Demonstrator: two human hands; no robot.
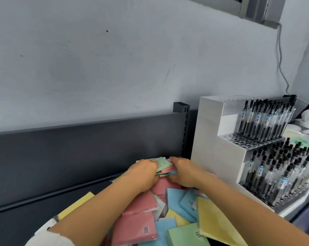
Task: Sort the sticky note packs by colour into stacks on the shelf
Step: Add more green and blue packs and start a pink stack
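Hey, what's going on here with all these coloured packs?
A person is sorting sticky note packs. The left hand and right hand together grip a small mixed bundle, with a green pack on top of a pink pack. They hold it at the far end of a jumbled heap of pink, blue, yellow and green packs on the dark shelf. No single-colour stacks are visible yet. A white pen rack stands to the right.

Dark grey shelf point(22, 226) with upright back panel point(79, 148). A loose heap of pink, blue, green and yellow sticky note packs point(175, 197) lies under and around the left hand point(144, 172) and right hand point(183, 173). A white tiered pen rack point(208, 139) stands just right of the right hand.
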